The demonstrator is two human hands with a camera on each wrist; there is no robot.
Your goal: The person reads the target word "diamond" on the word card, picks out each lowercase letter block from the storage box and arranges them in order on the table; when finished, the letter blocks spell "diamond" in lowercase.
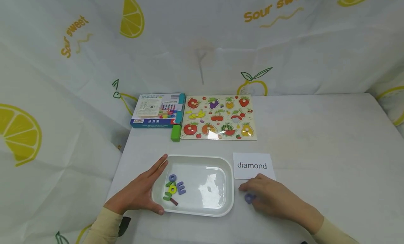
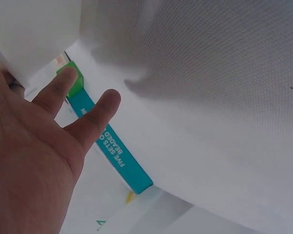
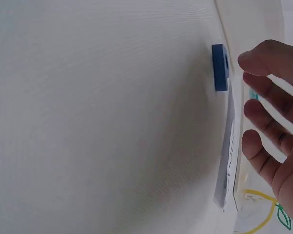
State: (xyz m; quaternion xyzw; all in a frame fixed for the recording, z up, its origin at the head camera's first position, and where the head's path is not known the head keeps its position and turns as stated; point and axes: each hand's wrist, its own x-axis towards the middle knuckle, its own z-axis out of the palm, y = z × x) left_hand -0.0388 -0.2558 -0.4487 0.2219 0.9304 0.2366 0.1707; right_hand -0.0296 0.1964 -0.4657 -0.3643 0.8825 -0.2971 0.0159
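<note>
A white tray point(image 1: 205, 159) lies on the table with several coloured letter pieces at its left: purple letters point(image 1: 181, 188), a yellow one point(image 1: 172, 189), green ones point(image 1: 167, 196) and a small dark red stick point(image 1: 174, 202). My left hand point(image 1: 142, 188) rests along the tray's left side, thumb at the front rim and straight fingers by the back corner. On the table to the right of the tray sits a purple-blue letter piece point(image 1: 249, 198) with a round hole. Right over it hovers my right hand point(image 1: 274, 198), its fingers loosely bent and apart from the piece point(image 3: 219, 68) in the right wrist view.
A white card point(image 1: 252, 172) printed "diamond" lies beyond my right hand. Behind the tray are a fruit puzzle board point(image 1: 217, 123), a green block point(image 1: 176, 133) and a boxed bead set point(image 1: 157, 110). A patterned white cloth point(image 1: 189, 33) hangs at the back.
</note>
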